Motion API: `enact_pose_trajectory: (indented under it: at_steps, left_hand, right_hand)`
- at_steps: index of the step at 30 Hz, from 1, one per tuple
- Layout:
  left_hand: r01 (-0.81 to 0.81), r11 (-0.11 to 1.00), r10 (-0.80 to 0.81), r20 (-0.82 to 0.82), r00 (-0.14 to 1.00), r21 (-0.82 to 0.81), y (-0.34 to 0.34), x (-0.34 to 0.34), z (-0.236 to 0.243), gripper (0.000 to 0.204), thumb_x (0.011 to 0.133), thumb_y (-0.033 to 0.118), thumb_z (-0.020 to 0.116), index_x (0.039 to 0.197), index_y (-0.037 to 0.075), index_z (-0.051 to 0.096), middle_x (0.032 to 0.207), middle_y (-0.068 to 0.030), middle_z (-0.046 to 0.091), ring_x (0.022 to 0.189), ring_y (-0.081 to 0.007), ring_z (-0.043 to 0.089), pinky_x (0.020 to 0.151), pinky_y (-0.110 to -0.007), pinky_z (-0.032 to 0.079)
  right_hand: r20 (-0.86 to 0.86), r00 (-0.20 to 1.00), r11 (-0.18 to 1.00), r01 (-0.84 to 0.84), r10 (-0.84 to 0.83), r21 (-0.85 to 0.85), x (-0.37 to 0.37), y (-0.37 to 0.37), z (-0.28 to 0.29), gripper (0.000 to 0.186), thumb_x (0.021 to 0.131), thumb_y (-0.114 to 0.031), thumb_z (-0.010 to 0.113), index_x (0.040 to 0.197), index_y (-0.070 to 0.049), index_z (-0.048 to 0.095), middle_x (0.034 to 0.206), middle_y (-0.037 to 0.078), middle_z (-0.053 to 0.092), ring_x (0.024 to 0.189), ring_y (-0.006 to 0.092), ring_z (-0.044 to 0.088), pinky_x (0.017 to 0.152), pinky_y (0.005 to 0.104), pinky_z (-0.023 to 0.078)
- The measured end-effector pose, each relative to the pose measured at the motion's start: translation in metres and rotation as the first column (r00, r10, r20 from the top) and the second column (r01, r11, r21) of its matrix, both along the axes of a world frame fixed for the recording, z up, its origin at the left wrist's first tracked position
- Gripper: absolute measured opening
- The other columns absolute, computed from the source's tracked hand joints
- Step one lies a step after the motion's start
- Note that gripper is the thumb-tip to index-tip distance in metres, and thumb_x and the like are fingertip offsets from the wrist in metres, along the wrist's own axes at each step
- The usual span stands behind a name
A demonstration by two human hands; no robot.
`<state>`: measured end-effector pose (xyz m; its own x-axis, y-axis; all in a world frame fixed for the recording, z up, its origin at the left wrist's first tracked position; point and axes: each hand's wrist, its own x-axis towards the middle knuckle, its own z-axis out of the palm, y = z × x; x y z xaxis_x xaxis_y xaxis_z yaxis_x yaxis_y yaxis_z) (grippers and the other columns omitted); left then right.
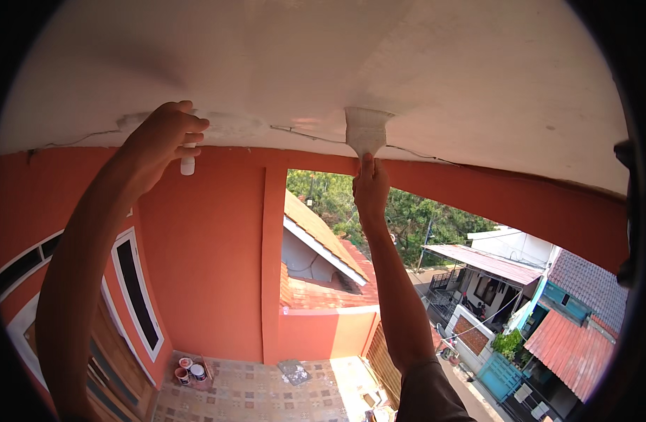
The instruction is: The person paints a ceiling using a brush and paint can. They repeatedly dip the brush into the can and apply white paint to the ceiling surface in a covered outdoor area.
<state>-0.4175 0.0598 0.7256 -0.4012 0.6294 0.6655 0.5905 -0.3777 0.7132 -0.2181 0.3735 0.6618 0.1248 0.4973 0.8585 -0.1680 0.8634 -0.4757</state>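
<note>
My left hand (170,144) is raised close to the ceiling at upper left, fingers closed around a white cylindrical object (188,163); its upper part is hidden by the fingers. A pale, smeared patch of the ceiling lies behind it. My right hand (371,188) grips a wide, flat putty knife (365,126) just right of centre, its pale, smeared blade raised against the white ceiling (463,63). A thin wire (309,136) runs along the ceiling near the top of the orange wall, on both sides of the blade.
Below are a tiled floor (238,394) with buckets (196,371) and a grey sheet (293,371), an orange wall (203,260), a window (135,285) and a wooden door (105,352). Beyond the opening are roofs (569,344), trees (407,225) and a street far below.
</note>
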Motion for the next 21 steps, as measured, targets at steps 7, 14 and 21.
enact_pose_trajectory:
  at_steps: [7,14,21]
  left_hand:
    - [-0.027,0.999,0.028,-0.017,0.999,0.045,-0.008,-0.004,0.008,0.084,0.094,0.026,0.057,0.151,-0.015,0.011,0.147,-0.0309,0.034,0.134,-0.0337,0.045,0.107,-0.039,0.043]
    - [0.001,0.997,0.001,-0.03,1.0,0.072,-0.015,0.008,0.014,0.085,0.093,0.025,0.059,0.151,-0.015,0.012,0.147,-0.0305,0.035,0.135,-0.0342,0.045,0.107,-0.039,0.044]
    - [0.004,0.995,0.002,-0.059,0.998,0.103,-0.018,0.008,0.018,0.084,0.093,0.026,0.06,0.151,-0.014,0.014,0.148,-0.0294,0.036,0.134,-0.0332,0.046,0.106,-0.039,0.045]
  right_hand:
    - [0.103,0.958,0.949,-0.243,0.267,-0.199,0.028,-0.056,-0.005,0.043,0.106,-0.038,0.046,0.078,-0.006,0.051,0.054,0.0,0.045,0.036,0.0067,0.036,0.031,0.0271,0.031]
    - [0.098,0.954,0.956,-0.273,0.283,-0.108,0.093,-0.141,0.025,0.044,0.106,-0.038,0.047,0.073,-0.008,0.05,0.05,-0.003,0.037,0.036,0.0038,0.031,0.029,0.0235,0.025]
    - [-0.044,0.987,0.969,-0.145,0.157,0.201,0.107,-0.121,-0.011,0.039,0.108,-0.036,0.045,0.08,-0.009,0.05,0.048,-0.005,0.035,0.035,0.0015,0.031,0.03,0.0219,0.024]
